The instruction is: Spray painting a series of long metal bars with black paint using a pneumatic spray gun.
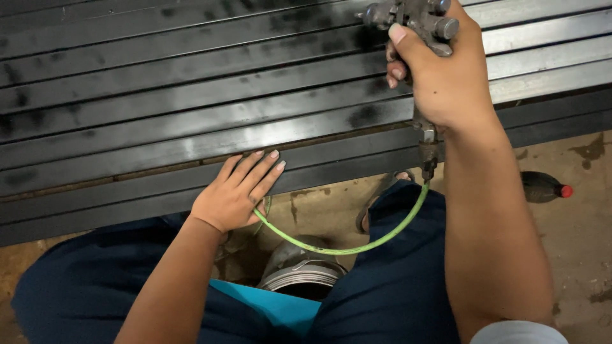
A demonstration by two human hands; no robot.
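Across the top of the view lies a row of dark metal bars, side by side and blotched with darker patches of wet-looking paint. The right hand is closed around the grip of a spray gun, held above the far bars, with one finger curled at the front where a trigger would sit; whether it is pressed I cannot tell, since the hand covers that part. The left hand rests flat, fingers straight and together, holding nothing, on the near bars just beside their edge. A green hose drops from the gun's base and loops low between the knees, passing right under the left hand and over a metal can on the floor. A dark bottle with a red cap lies on the floor to the right, well apart.

Several things could go wrong. The flat left hand sits close to coated metal, so a small slide could smear paint or soil the palm. The slack hose could snag on a knee or the can and jerk the gun, leaving an uneven streak. Spray drifting low could also reach the bare left fingers.
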